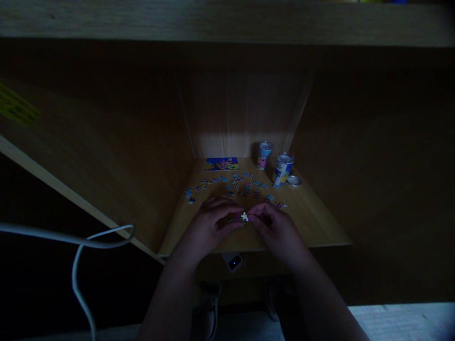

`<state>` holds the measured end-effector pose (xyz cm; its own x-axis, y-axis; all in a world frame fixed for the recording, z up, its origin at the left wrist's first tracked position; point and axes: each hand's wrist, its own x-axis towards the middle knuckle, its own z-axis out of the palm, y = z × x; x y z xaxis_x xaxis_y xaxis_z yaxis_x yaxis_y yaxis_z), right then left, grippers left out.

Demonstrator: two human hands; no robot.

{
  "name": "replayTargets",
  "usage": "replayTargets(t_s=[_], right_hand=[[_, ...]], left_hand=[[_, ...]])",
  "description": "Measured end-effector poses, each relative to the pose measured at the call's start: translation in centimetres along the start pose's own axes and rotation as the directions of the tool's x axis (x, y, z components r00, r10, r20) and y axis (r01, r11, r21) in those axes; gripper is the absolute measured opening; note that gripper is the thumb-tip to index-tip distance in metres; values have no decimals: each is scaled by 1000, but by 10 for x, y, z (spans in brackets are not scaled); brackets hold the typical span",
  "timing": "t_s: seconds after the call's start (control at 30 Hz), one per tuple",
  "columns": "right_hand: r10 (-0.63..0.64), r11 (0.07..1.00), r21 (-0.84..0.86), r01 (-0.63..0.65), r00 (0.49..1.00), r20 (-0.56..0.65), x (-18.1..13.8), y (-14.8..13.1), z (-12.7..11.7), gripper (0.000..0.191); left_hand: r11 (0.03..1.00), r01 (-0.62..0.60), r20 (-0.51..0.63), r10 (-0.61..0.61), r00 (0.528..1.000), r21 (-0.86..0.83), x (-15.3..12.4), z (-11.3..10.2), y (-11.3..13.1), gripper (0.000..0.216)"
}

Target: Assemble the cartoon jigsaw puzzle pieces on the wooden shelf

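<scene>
Both hands meet over the front of a wooden shelf board (313, 222). Between their fingertips shows a small pale jigsaw puzzle piece (244, 217). My right hand (275, 225) pinches it from the right with thumb and forefinger. My left hand (213, 220) has its fingers closed in a pinch at the piece's left side; a dark sliver there could be another piece, too dim to tell. Behind the hands lie many loose jigsaw pieces (248, 188), scattered over the board. A colourful cartoon picture card (222, 164) lies at the back left.
Two cartoon-printed tins, one pink and blue (264, 156), one blue and white (283, 169), stand at the back right beside a round metal lid (294, 180). Wooden walls enclose the compartment. A white cable (76, 265) loops at the left. A small white device (232, 261) sits below the board's front edge.
</scene>
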<state>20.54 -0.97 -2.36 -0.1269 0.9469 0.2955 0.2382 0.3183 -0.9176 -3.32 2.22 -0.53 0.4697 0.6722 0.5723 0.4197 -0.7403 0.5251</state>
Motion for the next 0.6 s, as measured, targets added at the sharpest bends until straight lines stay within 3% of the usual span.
replayTargets(t_s=[0.3,0.43,0.6], right_hand=[[-11,999,-32,11,1000,12,0,-3,1,13],[-105,958,-269,96,994,-20,0,-7,0,13],[-188,805,-544,239,971,149,-2,-11,5,11]], left_hand=[[999,23,31,-24,999,28,1,0,5,14],[988,128,15,-130,991,80,-4,-11,1,10],[963,213,-20,-213,977,166,-10,-17,-8,11]])
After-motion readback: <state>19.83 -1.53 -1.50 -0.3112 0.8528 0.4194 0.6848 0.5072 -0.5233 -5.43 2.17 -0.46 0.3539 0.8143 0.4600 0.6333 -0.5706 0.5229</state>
